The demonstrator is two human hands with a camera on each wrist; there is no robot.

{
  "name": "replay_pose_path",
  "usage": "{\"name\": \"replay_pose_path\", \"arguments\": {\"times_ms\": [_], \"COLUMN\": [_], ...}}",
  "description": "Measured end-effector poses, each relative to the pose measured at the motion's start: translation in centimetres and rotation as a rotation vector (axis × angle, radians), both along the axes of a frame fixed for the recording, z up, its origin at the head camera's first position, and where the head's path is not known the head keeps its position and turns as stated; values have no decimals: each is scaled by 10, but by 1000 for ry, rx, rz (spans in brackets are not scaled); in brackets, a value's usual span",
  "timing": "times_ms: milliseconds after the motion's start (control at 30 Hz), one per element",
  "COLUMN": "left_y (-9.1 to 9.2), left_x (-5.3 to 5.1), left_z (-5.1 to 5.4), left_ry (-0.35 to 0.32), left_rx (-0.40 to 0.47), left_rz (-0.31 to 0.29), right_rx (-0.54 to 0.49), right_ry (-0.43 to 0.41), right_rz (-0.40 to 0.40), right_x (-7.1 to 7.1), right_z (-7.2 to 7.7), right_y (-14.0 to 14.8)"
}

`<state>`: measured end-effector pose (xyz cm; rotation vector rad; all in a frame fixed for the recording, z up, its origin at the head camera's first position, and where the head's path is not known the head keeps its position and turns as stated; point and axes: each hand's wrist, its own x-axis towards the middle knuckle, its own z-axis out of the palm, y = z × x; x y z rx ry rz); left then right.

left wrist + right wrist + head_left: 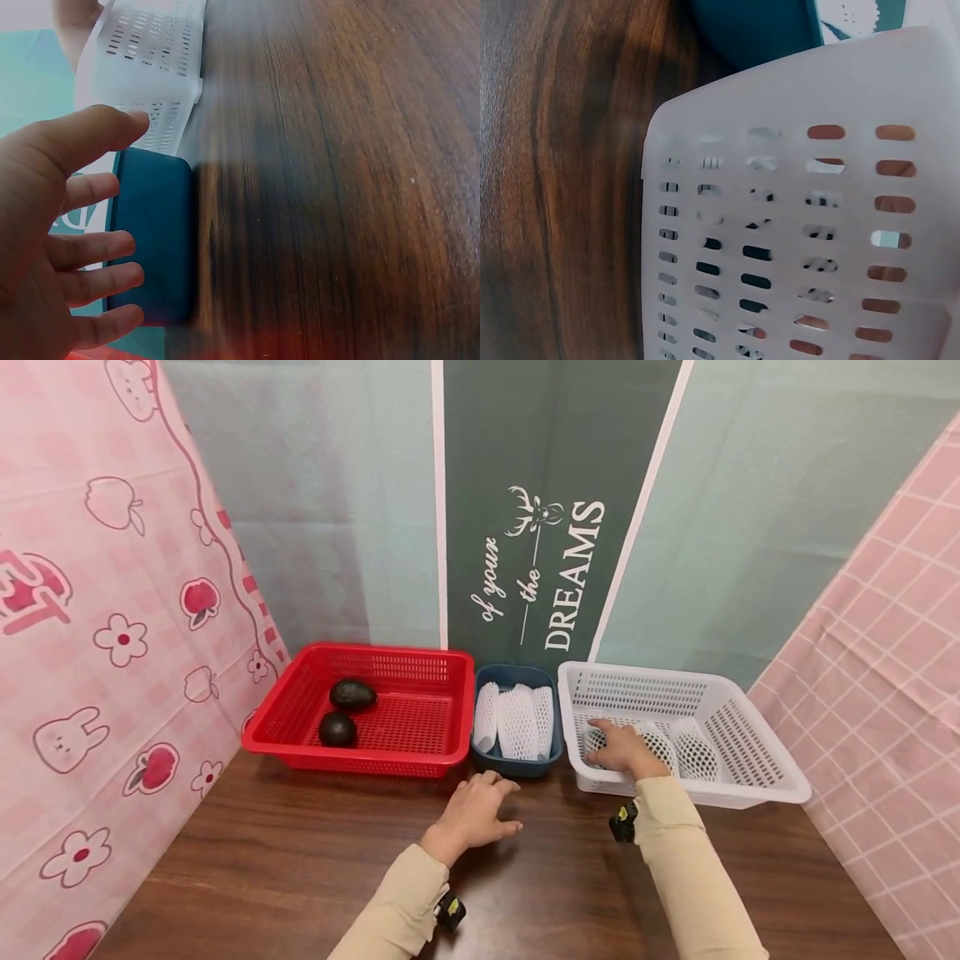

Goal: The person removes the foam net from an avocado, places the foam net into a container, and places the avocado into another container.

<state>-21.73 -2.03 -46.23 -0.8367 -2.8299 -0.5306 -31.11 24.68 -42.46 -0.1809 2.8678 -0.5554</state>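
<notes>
My right hand (621,749) reaches into the white basket (757,789) and grips a dark avocado in a white foam net (596,740) at its left end, thumb and fingers on either side. Beside that hand lie two more netted avocados, a middle one (658,747) and a right one (696,753). In the right wrist view the basket wall (795,90) hides most of the hand. My left hand (476,812) hovers over the table, its fingers spread and holding nothing, in front of the blue bin (154,240). Two bare avocados, one upper (352,694) and one lower (337,729), lie in the red basket (360,760).
Several white foam nets (517,722) lie in the blue bin, which stands between the red and white baskets. All three containers stand at the back of the brown wooden table (555,893). Cloth hangings (337,527) enclose the back and both sides.
</notes>
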Motion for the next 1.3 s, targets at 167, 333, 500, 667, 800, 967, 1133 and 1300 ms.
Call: {"name": "replay_pose_path", "arguments": {"times_ms": [167,333,500,667,800,967,1133,1300], "left_y": [-1,-2,-3,-4,-5,-6,-5,-6], "left_x": [-2,-3,-4,-4,-4,-4,-2,0], "left_z": [0,0,0,0,0,1,5,25], "left_ry": [-9,-25,-30,-37,-42,-39,-31,47], "left_rx": [-22,-28,-26,-28,-23,-10,-17,-26], "left_rz": [1,2,2,3,0,-7,-15,-11], "right_rx": [39,83,69,58,53,38,25,0], "right_ry": [-19,-20,-16,-1,-1,14,60,140], "right_rz": [19,30,30,36,27,11,32,64], "right_x": [-3,-6,-8,-7,-8,-7,-4,0], "right_z": [-2,-5,-6,-7,-9,-9,-4,16], "right_y": [1,2,3,2,3,5,8,11]}}
